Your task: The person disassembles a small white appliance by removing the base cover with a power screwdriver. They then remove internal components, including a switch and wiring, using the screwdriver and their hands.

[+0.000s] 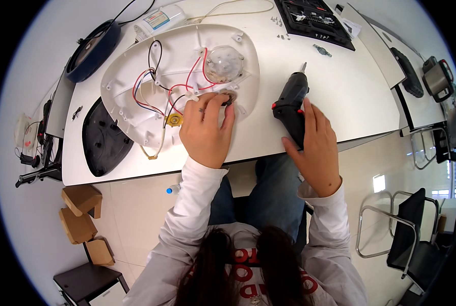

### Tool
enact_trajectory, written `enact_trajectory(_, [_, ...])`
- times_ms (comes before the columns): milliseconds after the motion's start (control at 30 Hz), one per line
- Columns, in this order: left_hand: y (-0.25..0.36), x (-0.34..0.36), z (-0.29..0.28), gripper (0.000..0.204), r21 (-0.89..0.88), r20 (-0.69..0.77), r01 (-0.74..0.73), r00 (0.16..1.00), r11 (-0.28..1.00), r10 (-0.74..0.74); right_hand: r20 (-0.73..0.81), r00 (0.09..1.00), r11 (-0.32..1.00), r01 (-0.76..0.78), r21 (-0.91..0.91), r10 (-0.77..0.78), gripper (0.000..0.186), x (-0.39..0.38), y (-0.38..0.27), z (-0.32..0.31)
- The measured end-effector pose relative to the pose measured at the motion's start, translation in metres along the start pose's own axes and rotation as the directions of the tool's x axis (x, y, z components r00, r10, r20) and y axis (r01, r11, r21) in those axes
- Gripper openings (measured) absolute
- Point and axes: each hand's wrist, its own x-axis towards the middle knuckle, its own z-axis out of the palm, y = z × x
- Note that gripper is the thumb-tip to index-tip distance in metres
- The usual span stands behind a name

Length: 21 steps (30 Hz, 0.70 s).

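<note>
A large white plastic shell lies hollow side up on the table, with red, black, blue and white wires across it. My left hand reaches into its right part, fingers pinched at a small dark round part that they partly hide. Above this sits a clear round cover; left of my wrist is a yellow round component. On the right, a black cordless screwdriver lies with its bit pointing away. My right hand is beside its handle, fingers stretched and apart from the thumb, not wrapped round it.
A black curved cover lies left of the shell. Loose screws, a wristwatch-like object and an open black tool case are at the far right. A blue round object and a white bottle stand far left.
</note>
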Motion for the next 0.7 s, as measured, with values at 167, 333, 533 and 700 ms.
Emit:
enact_trajectory(167, [-0.001, -0.002, -0.001, 0.027, -0.005, 0.005, -0.005, 1.0, 1.0, 0.005, -0.208, 0.974, 0.988, 0.112, 0.107, -0.088, 0.059, 0.011, -0.025, -0.005])
enact_trajectory(333, [0.0, -0.006, -0.004, 0.025, -0.026, 0.009, 0.054, 0.998, 0.998, -0.054, -0.248, 0.967, 0.975, 0.104, 0.197, -0.053, 0.032, 0.023, -0.049, 0.017])
enact_trajectory(533, [-0.002, -0.009, -0.003, 0.03, -0.059, -0.045, 0.023, 0.999, 0.998, -0.026, -0.37, 0.929, 0.968, 0.074, 0.238, 0.02, 0.026, 0.039, -0.066, 0.044])
enact_trajectory(700, [-0.003, -0.01, -0.008, 0.035, -0.115, 0.019, 0.108, 0.994, 0.988, -0.106, -0.334, 0.937, 0.948, 0.01, 0.317, 0.101, 0.018, 0.043, -0.073, 0.055])
